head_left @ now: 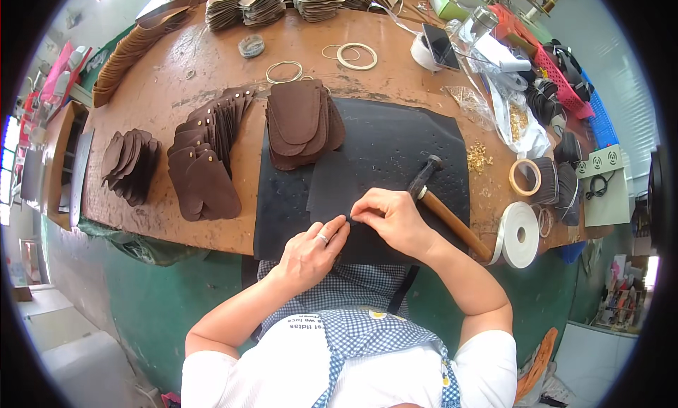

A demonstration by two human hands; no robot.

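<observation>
A blue-and-white checked apron (385, 335) covers the person's front at the near side of the tabletop (169, 76). The left hand (311, 255), with a ring on one finger, has its fingers held close together, tips at the lower edge of a dark flat panel (333, 185). The right hand (397, 221) meets it there, thumb and forefinger drawn together over the panel; whether they pinch something small, I cannot tell. The panel lies on a black mat (431, 136) marked with small dents. Just beside the right hand, a wooden-handled hammer (453, 224) rests aslant, its head pointing away from the person. To the right stand a white tape roll (510, 247) and, past it, a tan tape roll (515, 169). To the left, overlapping brown leather pieces with metal studs (201, 189) lie beside a smaller pile of brown pieces (127, 168). Beyond the panel, a stack of rounded brown leather flaps (300, 111) sits partly on the mat; a heap of small gold-coloured fittings (479, 158) lies off its right edge. Farther away are a pale ring (342, 57), a round container (251, 46) and a smartphone (440, 48), with bundled leather pieces (261, 7) along the far edge
</observation>
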